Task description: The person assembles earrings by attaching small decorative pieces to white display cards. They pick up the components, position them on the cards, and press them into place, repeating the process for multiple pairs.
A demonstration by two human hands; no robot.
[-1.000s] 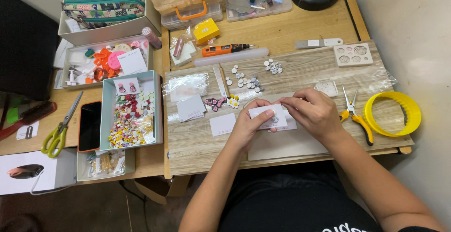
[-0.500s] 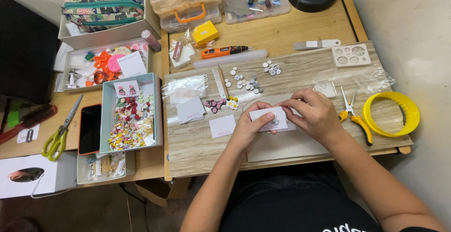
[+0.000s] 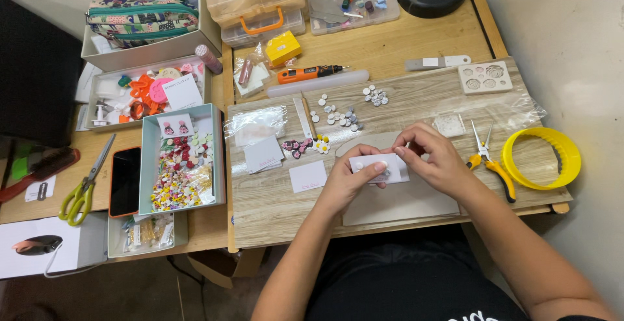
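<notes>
both hands meet over the wood-grain surface point(image 3: 273, 204), pinching a small white card point(image 3: 380, 167) between them. the left hand point(image 3: 344, 181) grips its near-left edge with thumb on top; the right hand point(image 3: 435, 158) closes its fingertips on the top right corner. the card looks light and thin, stiff enough to hold flat but easy to crease, so its edges seem the place to hold. yellow-handled pliers point(image 3: 491, 161) lie just right.

White card point(image 3: 383, 167), yellow-handled pliers point(image 3: 489, 161)
</notes>
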